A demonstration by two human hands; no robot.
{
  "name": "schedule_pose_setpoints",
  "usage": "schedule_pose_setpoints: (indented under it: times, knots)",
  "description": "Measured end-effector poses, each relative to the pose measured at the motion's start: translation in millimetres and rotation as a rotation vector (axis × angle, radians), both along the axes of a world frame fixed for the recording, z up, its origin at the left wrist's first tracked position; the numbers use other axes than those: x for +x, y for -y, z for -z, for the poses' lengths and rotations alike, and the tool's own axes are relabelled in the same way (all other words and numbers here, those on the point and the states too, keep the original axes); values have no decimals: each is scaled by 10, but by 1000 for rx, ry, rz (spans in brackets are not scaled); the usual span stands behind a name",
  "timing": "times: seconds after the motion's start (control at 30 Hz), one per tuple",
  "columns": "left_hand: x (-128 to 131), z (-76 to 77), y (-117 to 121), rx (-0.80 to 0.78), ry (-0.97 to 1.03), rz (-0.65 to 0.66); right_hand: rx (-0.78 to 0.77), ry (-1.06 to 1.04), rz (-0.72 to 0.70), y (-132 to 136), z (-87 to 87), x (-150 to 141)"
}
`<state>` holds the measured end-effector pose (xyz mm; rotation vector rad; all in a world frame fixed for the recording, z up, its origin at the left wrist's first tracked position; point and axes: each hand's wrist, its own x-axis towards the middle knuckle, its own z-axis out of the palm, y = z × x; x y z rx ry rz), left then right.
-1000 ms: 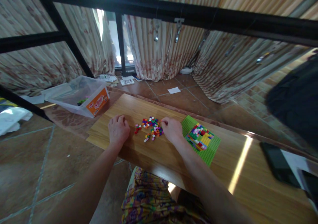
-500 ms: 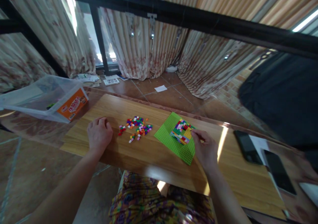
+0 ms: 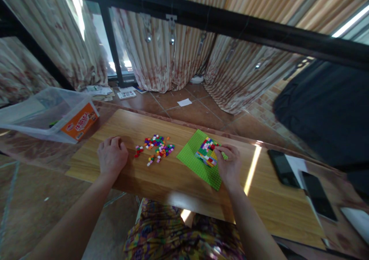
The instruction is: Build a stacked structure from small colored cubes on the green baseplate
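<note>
My right hand (image 3: 229, 163) is over the right side of a small block-shaped build of multicoloured toy bricks (image 3: 206, 149). Its thumb and forefinger are pinched together at the top of the build, beside a red patch. Whatever may be between the fingertips is too small to tell, and the hand covers part of the build. Under the build lies a green studded baseplate (image 3: 187, 152), set at an angle. My left hand (image 3: 112, 157) rests on the wooden board with its fingers curled in, nothing visible in it. Right of that hand lies a scattered pile of loose bricks (image 3: 161, 148).
A clear plastic bin (image 3: 43, 131) with an orange label stands beyond the wooden board (image 3: 161, 187) on the left. Two dark phone-like devices (image 3: 284, 168) and papers lie on the right. Curtains (image 3: 155, 60) hang behind, with papers on the tiled floor.
My right hand has moved left and slightly up, farther over the brick build, with its fingertips nearer the middle. The left hand stays in place. The view has shifted slightly.
</note>
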<state>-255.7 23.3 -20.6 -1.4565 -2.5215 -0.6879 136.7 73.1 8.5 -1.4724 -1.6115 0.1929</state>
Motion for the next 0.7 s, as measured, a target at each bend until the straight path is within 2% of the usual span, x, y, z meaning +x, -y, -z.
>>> schedule_pose_setpoints:
  times: [0.27, 0.43, 0.7]
  knots:
    - [-5, 18, 9, 10, 14, 2, -82, -220, 40, -34, -31, -45]
    - [-4, 22, 12, 8, 17, 4, -178, -238, 56, -74, -48, -19]
    - [10, 4, 10, -8, 29, -7, -250, -299, 40, -147, -45, 5]
